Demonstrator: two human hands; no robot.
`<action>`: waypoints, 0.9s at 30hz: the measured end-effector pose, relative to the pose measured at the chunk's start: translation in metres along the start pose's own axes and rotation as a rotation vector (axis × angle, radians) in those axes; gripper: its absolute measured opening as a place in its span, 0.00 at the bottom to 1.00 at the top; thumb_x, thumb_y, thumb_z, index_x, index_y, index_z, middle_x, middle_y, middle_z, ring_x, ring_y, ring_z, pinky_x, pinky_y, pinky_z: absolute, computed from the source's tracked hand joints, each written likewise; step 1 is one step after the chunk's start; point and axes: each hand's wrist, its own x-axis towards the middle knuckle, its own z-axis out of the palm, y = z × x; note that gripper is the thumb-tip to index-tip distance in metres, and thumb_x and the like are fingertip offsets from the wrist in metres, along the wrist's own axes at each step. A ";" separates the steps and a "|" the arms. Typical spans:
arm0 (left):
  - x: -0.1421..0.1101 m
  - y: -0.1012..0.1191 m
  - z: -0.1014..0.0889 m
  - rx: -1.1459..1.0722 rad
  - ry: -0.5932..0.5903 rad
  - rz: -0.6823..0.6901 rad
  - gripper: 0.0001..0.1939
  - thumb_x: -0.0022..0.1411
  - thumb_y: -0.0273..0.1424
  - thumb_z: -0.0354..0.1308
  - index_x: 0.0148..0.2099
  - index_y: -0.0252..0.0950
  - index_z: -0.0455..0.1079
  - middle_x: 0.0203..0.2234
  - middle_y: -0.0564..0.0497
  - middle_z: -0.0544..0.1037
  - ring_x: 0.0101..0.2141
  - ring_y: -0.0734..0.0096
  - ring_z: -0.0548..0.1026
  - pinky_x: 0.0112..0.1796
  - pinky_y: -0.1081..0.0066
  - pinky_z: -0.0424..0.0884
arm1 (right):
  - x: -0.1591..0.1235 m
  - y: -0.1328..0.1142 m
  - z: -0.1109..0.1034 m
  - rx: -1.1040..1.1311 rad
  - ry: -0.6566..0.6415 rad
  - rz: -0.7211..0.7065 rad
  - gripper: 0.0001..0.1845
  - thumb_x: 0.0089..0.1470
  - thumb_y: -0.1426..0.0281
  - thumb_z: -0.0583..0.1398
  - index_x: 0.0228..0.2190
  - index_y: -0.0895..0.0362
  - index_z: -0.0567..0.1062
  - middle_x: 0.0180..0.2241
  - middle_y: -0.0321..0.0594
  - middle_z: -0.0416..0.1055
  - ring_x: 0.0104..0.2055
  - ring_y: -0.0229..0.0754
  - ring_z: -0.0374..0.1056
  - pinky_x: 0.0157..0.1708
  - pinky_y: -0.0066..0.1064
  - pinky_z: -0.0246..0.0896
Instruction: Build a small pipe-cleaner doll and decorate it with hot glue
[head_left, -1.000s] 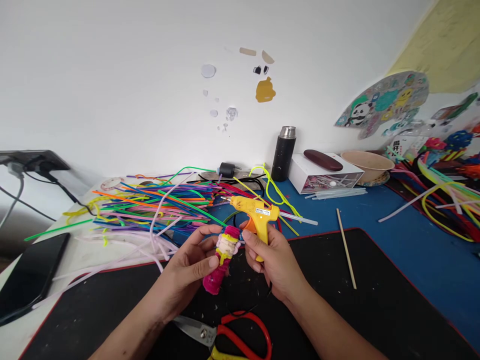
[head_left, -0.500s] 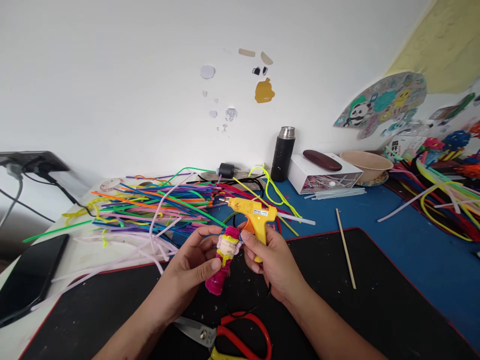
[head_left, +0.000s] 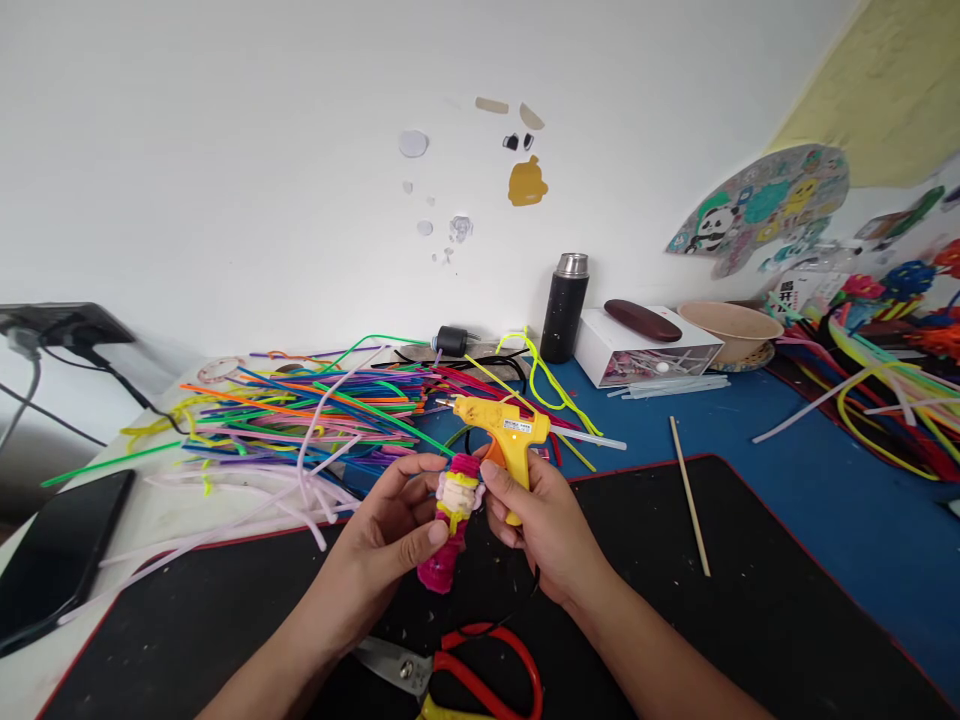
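Note:
My left hand [head_left: 397, 530] grips a small figure [head_left: 459, 494] made of fuzzy pipe cleaners, magenta at its top and bottom, with yellow bands around a cream middle. The figure leans slightly, its top toward the right. In my right hand [head_left: 544, 525] is a yellow hot glue gun [head_left: 502, 424] with an orange trigger; its nozzle points left, above the figure, and a clear glue stick sticks out of its back. My right fingertips are close beside the figure's side; whether they touch it I cannot tell. Red-handled scissors [head_left: 517, 650] lie below my hands.
A black mat [head_left: 637, 560] covers the front of the table. Colourful pipe cleaners [head_left: 315, 410] are heaped at the back left, near a phone [head_left: 64, 550]. A wooden stick [head_left: 688, 495] lies at right. Behind stand a black flask [head_left: 564, 310], a white box [head_left: 600, 350] and a bowl [head_left: 731, 335].
The figure's lower end has swung a little to the right, turning it more upright. The glue gun has shifted slightly left, and the whole view has moved a touch.

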 end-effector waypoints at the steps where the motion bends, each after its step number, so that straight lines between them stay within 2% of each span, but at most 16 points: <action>1: 0.000 -0.001 -0.001 -0.001 0.001 -0.002 0.21 0.62 0.32 0.74 0.56 0.47 0.77 0.45 0.49 0.82 0.45 0.66 0.80 0.47 0.71 0.75 | 0.000 0.000 0.000 -0.001 0.001 0.001 0.31 0.50 0.48 0.75 0.41 0.58 0.75 0.19 0.25 0.63 0.16 0.28 0.54 0.17 0.23 0.41; 12: 0.001 -0.002 0.000 -0.016 0.023 -0.013 0.22 0.61 0.31 0.75 0.56 0.45 0.77 0.45 0.48 0.82 0.44 0.64 0.80 0.46 0.69 0.75 | -0.002 -0.003 0.003 0.000 0.015 0.008 0.30 0.49 0.48 0.74 0.40 0.58 0.75 0.19 0.25 0.64 0.16 0.29 0.54 0.17 0.23 0.41; 27: 0.000 -0.002 0.002 -0.026 0.007 -0.019 0.22 0.62 0.31 0.75 0.56 0.47 0.76 0.45 0.49 0.83 0.45 0.66 0.80 0.47 0.70 0.75 | -0.002 -0.002 0.003 0.002 0.016 0.020 0.31 0.48 0.47 0.75 0.41 0.58 0.75 0.19 0.25 0.64 0.15 0.28 0.54 0.17 0.23 0.41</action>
